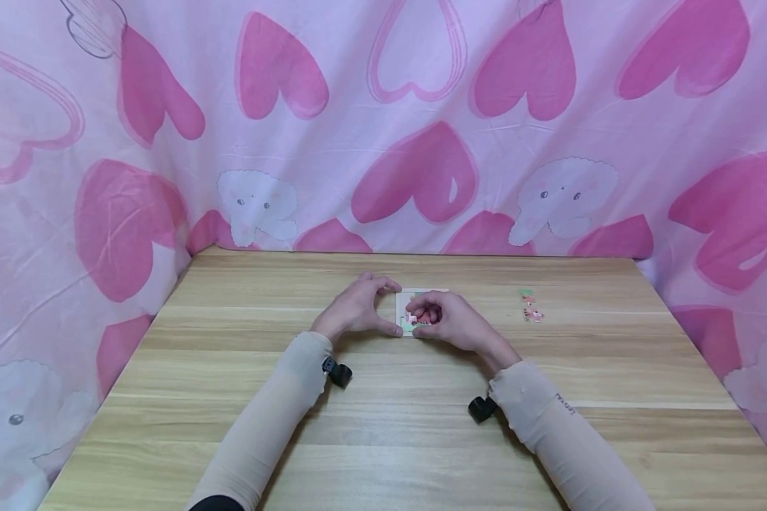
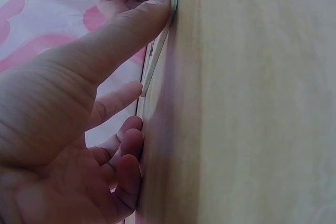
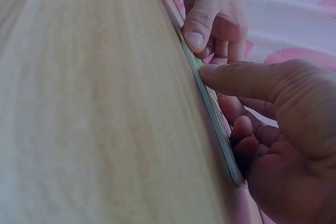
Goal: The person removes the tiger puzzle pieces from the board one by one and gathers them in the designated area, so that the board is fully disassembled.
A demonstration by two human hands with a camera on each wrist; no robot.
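Observation:
A small white-framed jigsaw puzzle board (image 1: 404, 301) lies flat on the table, with colourful pieces in its lower part. My left hand (image 1: 356, 306) holds it by the left side, index finger at the far corner and thumb at the near one. Over the board my right hand (image 1: 450, 321) curls its fingers, the thumb and index finger around a puzzle piece (image 1: 412, 319); these fingers partly hide it. In the right wrist view, the right thumb (image 3: 241, 81) touches a green part beside the board's near edge (image 3: 210, 114). The left thumb (image 2: 131, 27) touches that edge in the left wrist view.
Loose puzzle pieces (image 1: 533, 314) lie on the wooden table (image 1: 383, 433) to the right of the board. A pink and white curtain (image 1: 332, 142) with hearts hangs behind the table and along its sides. Small black cameras (image 1: 482, 409) sit on both wrists.

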